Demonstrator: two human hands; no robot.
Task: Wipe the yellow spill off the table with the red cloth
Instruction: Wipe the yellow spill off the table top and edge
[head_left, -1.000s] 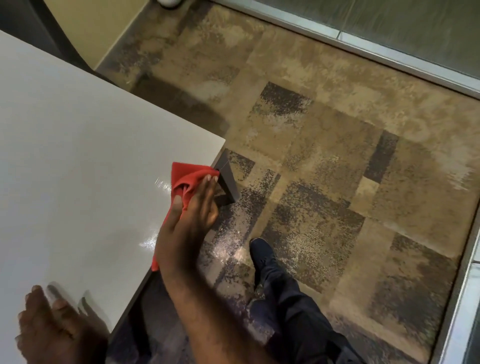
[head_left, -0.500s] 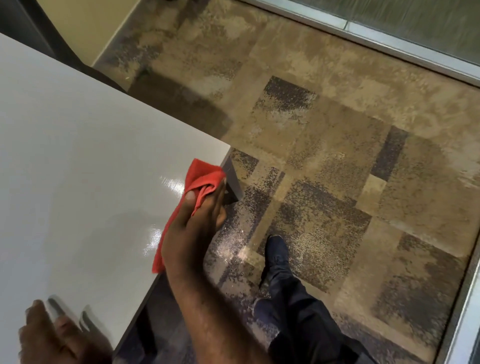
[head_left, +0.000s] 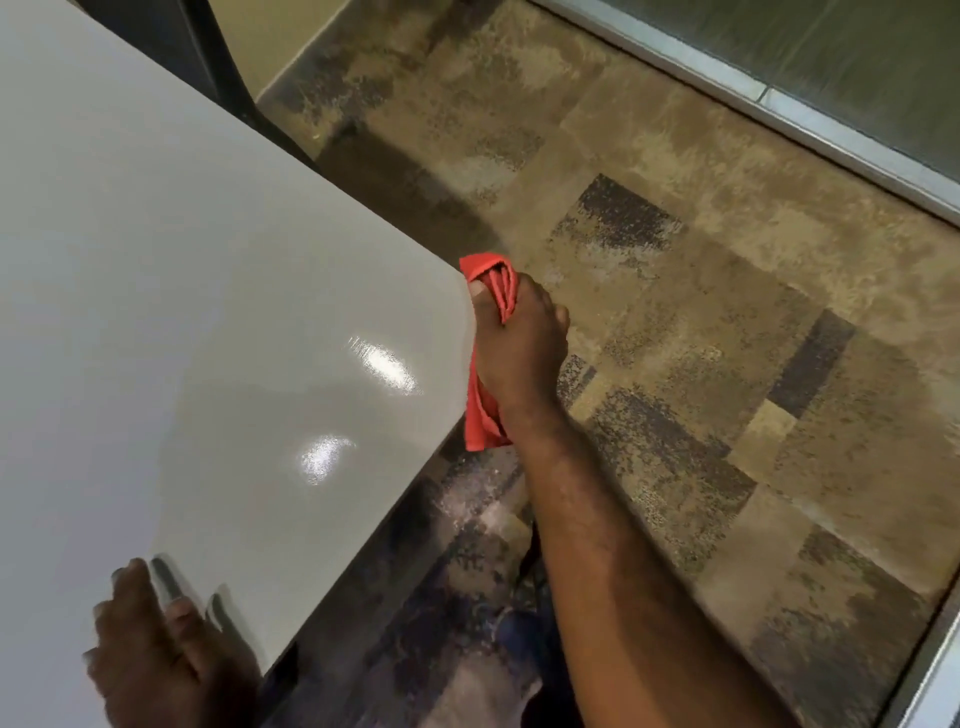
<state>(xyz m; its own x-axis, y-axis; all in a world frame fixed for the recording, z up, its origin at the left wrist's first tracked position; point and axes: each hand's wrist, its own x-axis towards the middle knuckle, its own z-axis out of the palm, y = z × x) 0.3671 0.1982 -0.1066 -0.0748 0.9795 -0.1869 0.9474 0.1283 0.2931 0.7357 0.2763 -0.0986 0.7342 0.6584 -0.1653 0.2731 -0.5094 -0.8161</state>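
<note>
Right grip (head_left: 519, 343) fisted around red cloth (head_left: 483, 415), bunched; one end pokes out above the knuckles, other end hangs below the wrist. Cloth is off the table (head_left: 208, 286), just beside its corner edge, over the carpet (head_left: 727, 312). Left grip (head_left: 150, 649) flat, fingers spread, pressing on table's near edge. No yellow spill visible on tabletop.

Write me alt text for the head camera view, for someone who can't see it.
A person's right hand grips a bunched red cloth at the corner edge of a glossy white table, with no yellow spill visible on the surface. The left hand rests flat on the near edge, above patterned brown carpet.
</note>
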